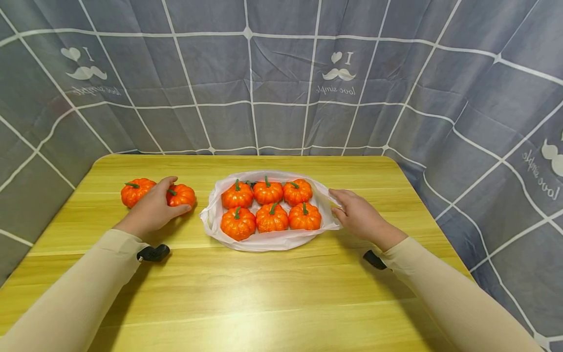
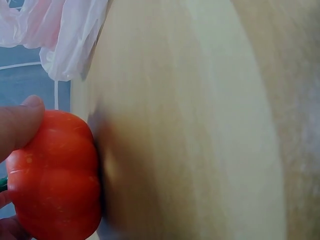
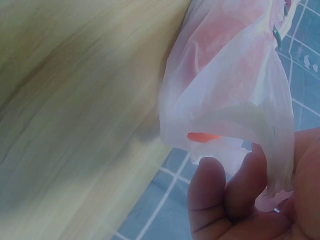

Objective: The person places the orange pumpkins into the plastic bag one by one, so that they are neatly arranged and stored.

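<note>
My left hand (image 1: 151,208) grips a small orange pumpkin (image 1: 181,196) with a green stem. In the left wrist view the thumb lies over one side of this pumpkin (image 2: 57,175), with fingertips at its other side. A second pumpkin (image 1: 137,191) sits just beyond that hand, partly covered by it. At the table's middle, a thin white plastic bag (image 1: 264,243) lies with its mouth spread, several pumpkins (image 1: 272,217) inside in two rows. My right hand (image 1: 362,218) pinches the bag's right edge; in the right wrist view the gathered plastic (image 3: 277,160) runs between thumb and fingers.
The yellow wooden table (image 1: 281,293) has rounded far corners. A grey curtain (image 1: 281,73) with a white grid hangs behind it and along both sides. Each wrist wears a black device (image 1: 153,253) below the sleeve cuff.
</note>
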### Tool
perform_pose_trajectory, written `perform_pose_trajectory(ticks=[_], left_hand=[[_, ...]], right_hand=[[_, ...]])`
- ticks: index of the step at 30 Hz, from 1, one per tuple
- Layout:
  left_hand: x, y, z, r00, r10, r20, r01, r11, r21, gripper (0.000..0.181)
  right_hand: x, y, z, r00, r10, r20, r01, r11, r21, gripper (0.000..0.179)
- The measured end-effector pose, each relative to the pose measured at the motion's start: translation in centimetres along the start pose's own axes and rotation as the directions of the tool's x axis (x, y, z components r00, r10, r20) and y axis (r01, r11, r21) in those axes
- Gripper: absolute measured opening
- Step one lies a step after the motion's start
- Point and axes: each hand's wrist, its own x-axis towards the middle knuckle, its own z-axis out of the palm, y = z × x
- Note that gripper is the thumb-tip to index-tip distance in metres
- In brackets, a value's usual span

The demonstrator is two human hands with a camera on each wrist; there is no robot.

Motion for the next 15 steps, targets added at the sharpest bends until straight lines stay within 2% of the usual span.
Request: perform_pose_trajectory(ticks=[15], left_hand=[[-0.2,-0.3,0.22,0.999,-0.032,0.004,0.032,1.0,0.001,0.091]], right_hand=[[0.07,-0.1,0.07,1.0,-0.006,-0.001,0.006,1.0,-0.001,0.054]])
